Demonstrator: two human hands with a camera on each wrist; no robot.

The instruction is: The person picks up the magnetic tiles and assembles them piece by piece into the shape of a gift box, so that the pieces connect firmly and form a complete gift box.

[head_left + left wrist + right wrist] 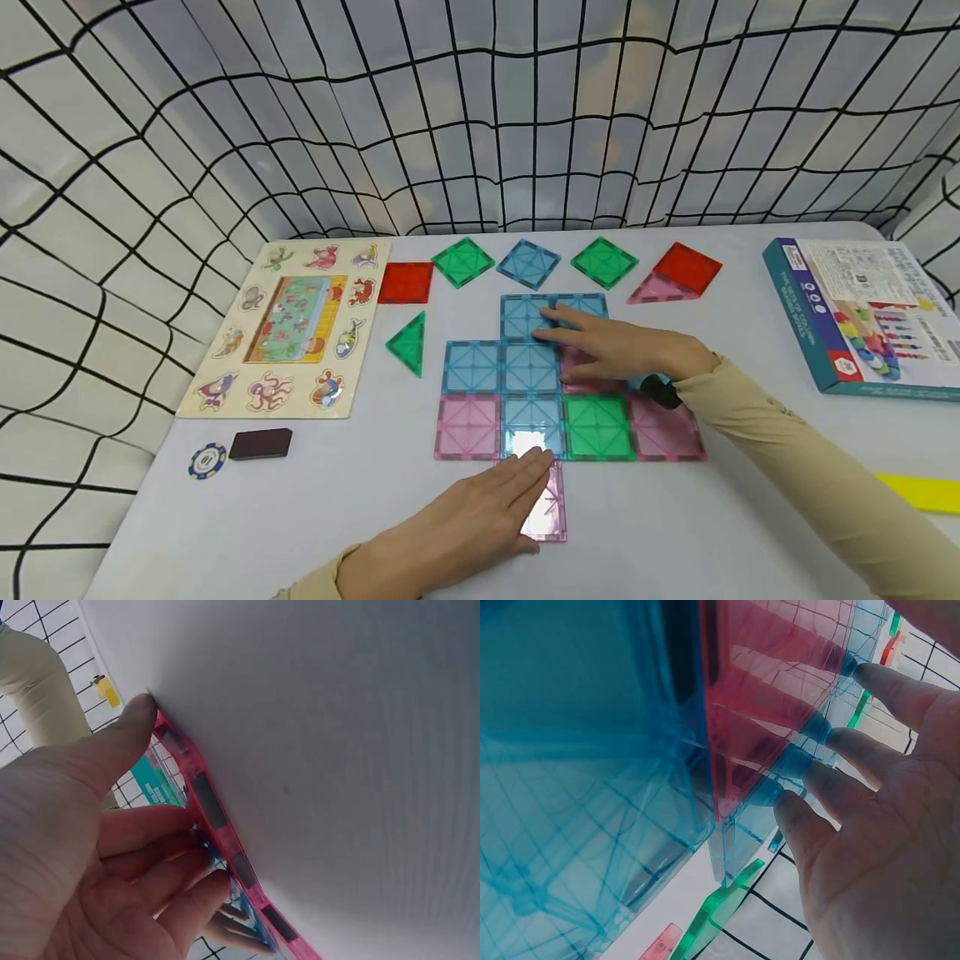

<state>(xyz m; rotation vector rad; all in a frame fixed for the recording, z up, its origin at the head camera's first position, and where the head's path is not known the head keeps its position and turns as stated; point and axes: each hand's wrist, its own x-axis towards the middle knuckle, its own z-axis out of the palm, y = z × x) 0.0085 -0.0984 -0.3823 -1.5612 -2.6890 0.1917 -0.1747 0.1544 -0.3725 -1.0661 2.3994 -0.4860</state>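
Lying flat on the white desk (300, 517), a patchwork of translucent magnetic tiles (532, 371) in blue, pink and green sits mid-desk, with the left hand (465, 521) resting straight-fingered on the lone pink tile (550, 508) jutting from its near edge. The right hand (618, 346) presses flat, fingers extended, across the upper blue tiles (525, 317) and a pink one beside them. Loose red, green and blue tiles line the far side, a wooden sea-animal puzzle (288, 329) lies to the left, and a boxed toy set (862, 308) to the right.

White table (675, 533) bearing magnetic tiles (598, 427)
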